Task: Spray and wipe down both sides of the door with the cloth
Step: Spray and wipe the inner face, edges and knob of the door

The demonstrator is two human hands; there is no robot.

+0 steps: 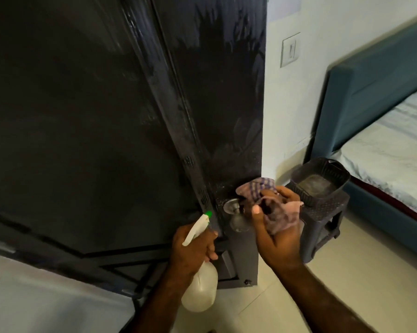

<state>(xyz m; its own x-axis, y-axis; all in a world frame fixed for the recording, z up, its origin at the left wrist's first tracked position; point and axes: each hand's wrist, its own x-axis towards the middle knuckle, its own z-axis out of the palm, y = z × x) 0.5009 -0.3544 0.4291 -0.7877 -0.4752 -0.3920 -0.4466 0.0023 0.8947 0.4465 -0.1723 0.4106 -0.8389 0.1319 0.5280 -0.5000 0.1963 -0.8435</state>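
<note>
My right hand [278, 233] bunches the soft, limp cloth [272, 205] by the knob [238, 222]; my left [193, 248] grips the light bottle's [199, 292] neck.

Cloth [267, 205] against dark door [226, 104]

Two bare forearms in view, coming in from the bottom edge. No sleeves, cuffs or gloves visible on either. Left hand [194, 246] and right hand [278, 236] both bare: no rings, watch or wristbands visible. Right thumb shows a short, trimmed nail. Rest of the person is out of frame; clothing can't be told.
</note>
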